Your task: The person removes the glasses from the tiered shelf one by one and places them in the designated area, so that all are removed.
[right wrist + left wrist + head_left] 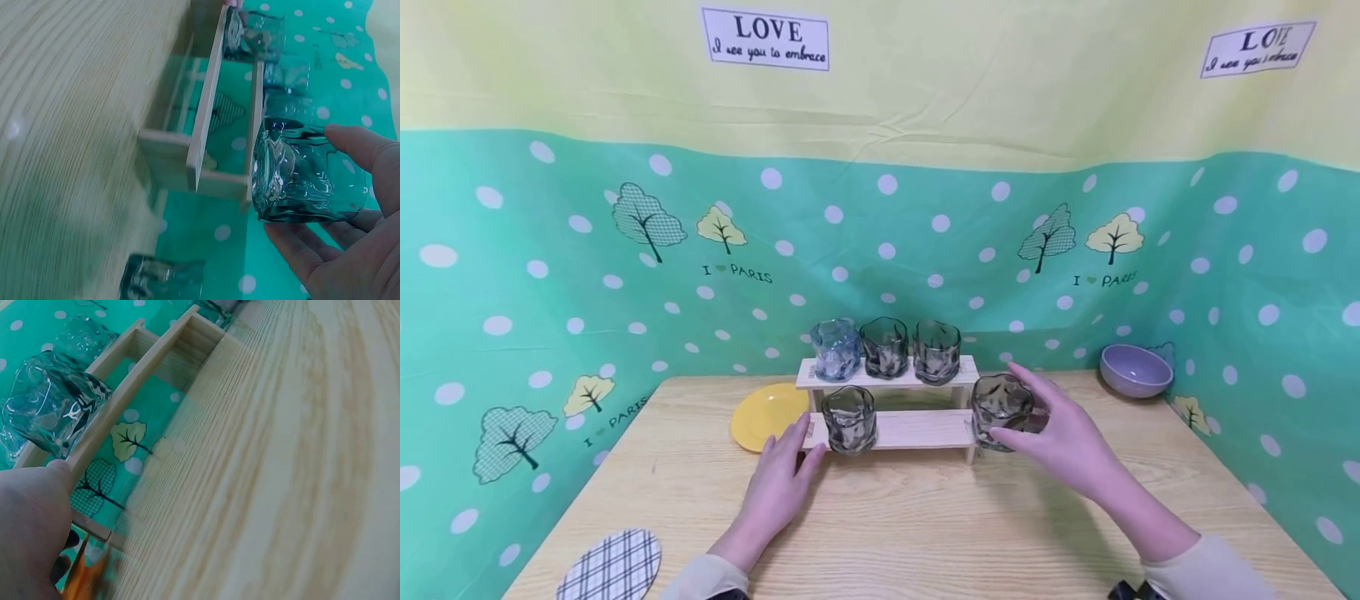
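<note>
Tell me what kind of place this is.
Probably a staged tabletop set, not a real kitchen: a wooden table walled by a printed tree-pattern cloth, with a small wooden rack of glass cups and a purple bowl.
</note>
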Tool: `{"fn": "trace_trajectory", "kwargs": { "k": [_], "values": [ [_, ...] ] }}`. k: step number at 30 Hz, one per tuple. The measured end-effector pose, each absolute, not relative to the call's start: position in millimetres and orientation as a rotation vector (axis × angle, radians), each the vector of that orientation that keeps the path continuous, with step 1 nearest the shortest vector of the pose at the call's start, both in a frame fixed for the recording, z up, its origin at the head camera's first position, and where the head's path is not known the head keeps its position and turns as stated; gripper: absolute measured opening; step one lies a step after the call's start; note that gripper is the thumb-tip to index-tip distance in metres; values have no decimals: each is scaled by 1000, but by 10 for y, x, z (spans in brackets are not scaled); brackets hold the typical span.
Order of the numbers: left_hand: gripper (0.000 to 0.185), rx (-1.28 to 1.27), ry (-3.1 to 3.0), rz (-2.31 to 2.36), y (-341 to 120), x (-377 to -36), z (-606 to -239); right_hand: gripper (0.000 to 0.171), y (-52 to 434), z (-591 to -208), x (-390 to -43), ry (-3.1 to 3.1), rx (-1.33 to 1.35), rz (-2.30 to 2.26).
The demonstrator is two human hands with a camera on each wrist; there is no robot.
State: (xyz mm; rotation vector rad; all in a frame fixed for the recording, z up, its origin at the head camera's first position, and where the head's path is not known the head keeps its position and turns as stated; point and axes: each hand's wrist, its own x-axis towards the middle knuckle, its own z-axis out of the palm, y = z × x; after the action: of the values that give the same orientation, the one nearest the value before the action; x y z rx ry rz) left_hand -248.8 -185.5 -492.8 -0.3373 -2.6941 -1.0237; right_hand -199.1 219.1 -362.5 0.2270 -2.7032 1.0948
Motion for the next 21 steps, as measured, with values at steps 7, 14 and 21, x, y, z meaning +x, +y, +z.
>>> {"fn": "trace_trajectory", "kwargs": {
  "k": [7,14,21],
  "values": [
    [70,-324,-2719,-998,-1875,-2491,-4924,112,2491,-3626,-1942,-2728,135,1061],
    [71,-332,-2713,-967,-1899,-2504,-4931,112,2750,-3635,-1937,-2700,107,1064],
    [71,-332,-2701,-948,-1897,-2501,-4919,112,2961,-3657,-1986,-2686,89,1002]
  ]
}}
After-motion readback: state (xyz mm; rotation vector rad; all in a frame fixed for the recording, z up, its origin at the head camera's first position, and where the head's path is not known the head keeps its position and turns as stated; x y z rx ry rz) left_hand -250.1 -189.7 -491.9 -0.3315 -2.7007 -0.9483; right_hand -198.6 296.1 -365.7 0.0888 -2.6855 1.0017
